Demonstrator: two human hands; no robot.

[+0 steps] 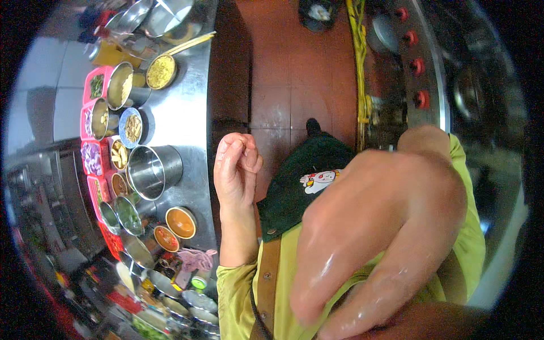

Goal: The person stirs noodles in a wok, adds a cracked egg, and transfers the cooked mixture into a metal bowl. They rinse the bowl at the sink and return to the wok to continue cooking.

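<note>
My left hand (239,163) is raised beside the front edge of the steel counter (191,114). Its fingers are curled in and nothing shows in them. Very close to the camera, my right hand (378,229) looks large and slightly blurred, with wet-looking skin. Its thumb and fingers point down the picture, and the fingertips partly run out of sight. A tall stainless steel pot (172,168) on the counter is nearest my left hand. Nearby are a bowl of orange sauce (181,222), a bowl of red chopped sauce (166,238) and a blue-rimmed plate of pale strips (132,128).
Pink baskets (92,158) of chopped vegetables line the counter's back. Chopsticks (191,43) lie by a bowl of yellow crumbs (161,72). A pink cloth (197,259) lies among jars and steel containers. Red knobs (422,100) line a stove on the right. A black bin (318,15) stands on red-brown tiles.
</note>
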